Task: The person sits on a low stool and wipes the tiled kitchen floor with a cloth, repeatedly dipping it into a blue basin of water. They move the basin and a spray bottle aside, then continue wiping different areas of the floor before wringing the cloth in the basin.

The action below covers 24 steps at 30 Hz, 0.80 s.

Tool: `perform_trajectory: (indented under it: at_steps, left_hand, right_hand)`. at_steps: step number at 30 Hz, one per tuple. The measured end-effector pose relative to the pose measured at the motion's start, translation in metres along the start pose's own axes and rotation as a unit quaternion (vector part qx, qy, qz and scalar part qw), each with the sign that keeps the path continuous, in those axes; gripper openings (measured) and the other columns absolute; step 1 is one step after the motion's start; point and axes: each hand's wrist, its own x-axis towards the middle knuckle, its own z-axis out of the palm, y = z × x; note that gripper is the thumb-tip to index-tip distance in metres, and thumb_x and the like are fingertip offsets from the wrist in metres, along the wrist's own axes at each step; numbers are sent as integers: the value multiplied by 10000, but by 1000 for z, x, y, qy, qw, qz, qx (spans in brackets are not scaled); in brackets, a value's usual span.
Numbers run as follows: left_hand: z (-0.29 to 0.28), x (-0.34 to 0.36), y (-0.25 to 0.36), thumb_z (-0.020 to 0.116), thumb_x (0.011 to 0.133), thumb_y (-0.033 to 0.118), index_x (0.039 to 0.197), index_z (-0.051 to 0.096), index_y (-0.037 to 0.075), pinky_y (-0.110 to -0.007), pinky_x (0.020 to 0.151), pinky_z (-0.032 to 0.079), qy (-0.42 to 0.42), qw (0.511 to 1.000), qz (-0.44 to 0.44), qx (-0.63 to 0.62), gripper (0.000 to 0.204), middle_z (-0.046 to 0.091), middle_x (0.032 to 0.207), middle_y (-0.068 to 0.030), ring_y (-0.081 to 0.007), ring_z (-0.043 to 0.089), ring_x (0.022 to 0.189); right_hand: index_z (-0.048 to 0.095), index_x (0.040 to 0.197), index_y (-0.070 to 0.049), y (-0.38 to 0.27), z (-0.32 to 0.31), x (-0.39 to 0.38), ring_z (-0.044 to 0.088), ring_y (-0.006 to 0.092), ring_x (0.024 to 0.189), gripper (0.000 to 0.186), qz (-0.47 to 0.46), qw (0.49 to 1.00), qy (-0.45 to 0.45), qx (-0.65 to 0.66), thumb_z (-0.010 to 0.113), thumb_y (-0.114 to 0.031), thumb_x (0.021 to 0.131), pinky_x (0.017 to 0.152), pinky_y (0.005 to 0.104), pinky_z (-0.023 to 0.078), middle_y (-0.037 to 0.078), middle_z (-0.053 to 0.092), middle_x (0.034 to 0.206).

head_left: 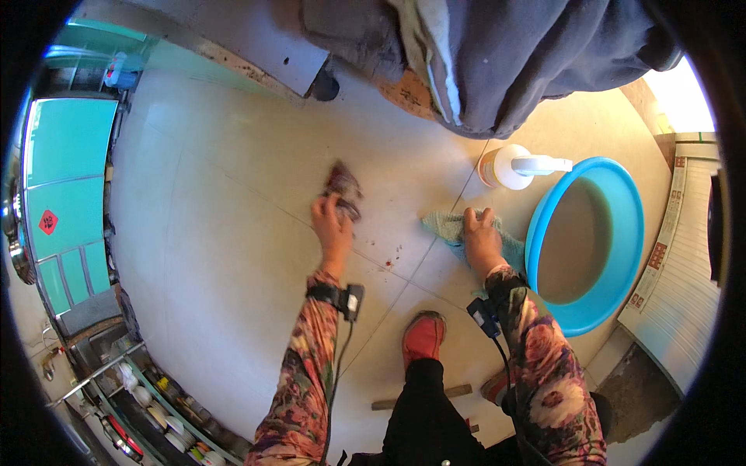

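My left hand (332,231) is closed on a dark maroon, rag-like bundle (342,182), which lies against the pale floor tiles and is slightly blurred. To the right, my right hand (483,239) grips a pale green cloth (445,226) spread on the floor beside a blue basin (632,225). Small reddish crumbs (388,262) are scattered on the tiles between my hands. Murky brown water (576,241) stands in the basin. A white bottle (510,166) with a handle-like top is just beyond the green cloth.
Dark grey fabric (559,54) hangs at the top, near a metal panel (272,46). Green cabinets (68,171) line the left, with a rack of dishes (167,427) at lower left. My red shoe (423,338) is close by, with a wooden strip (385,405) behind it. A white ribbed panel (684,264) borders the right.
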Motion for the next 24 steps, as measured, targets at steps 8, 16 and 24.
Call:
perform_trajectory:
  at_steps: [8, 16, 24]
  left_hand:
    - [-19, -29, 49, 586, 763, 42, 1264, 551, 65, -467, 1033, 366, -83, 990, 11, -110, 503, 460, 1223, -184, -375, 447, 1182]
    - [44, 110, -13, 611, 745, 68, 1228, 562, 77, -506, 914, 436, -3, 997, 82, -15, 486, 479, 1232, -172, -392, 478, 1115]
    - [36, 38, 61, 607, 672, 45, 1137, 623, 183, -488, 925, 415, -196, 966, 164, 27, 485, 499, 1212, -63, -340, 489, 1096]
  right_hand:
    - [461, 1035, -156, -3, 1, -1, 658, 398, 765, 199, 12, 1000, 12, 21, 529, -66, 870, 576, 462, 575, 202, 450, 1095]
    - [455, 1061, -148, -4, -3, -4, 657, 410, 746, 228, -2, 999, 27, 33, 535, -52, 870, 592, 469, 574, 212, 447, 1102]
    - [407, 1166, -160, 0, -8, 1, 657, 457, 802, 414, 14, 997, -67, 47, 546, 27, 824, 665, 516, 557, 250, 412, 1207]
